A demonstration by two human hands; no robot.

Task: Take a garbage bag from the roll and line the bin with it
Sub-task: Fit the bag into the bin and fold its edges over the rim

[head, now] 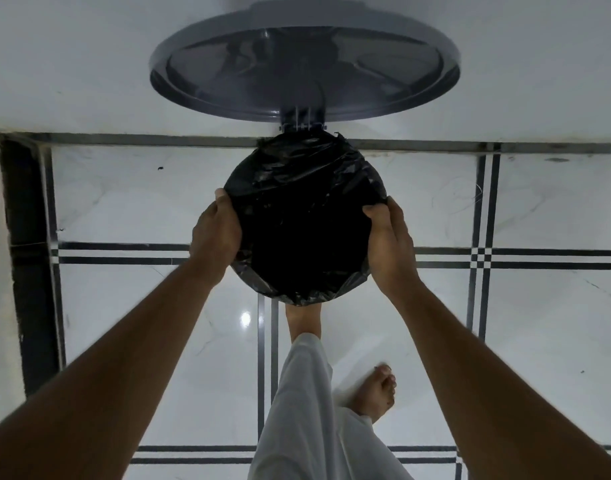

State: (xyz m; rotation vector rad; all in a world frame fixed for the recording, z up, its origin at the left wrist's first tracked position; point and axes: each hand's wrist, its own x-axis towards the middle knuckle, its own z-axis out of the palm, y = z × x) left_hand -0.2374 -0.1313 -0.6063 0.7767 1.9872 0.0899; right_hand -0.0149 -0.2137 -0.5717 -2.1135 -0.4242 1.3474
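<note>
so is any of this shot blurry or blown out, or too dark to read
Head view: dim overall, and the garbage bag is so black its inside shows no detail; one small glare spot on the floor tile; the lower foot is motion-blurred, while the left hand and right hand on the bag's edge look sharp; wide-angle lens stretches the arms and the open lid.
</note>
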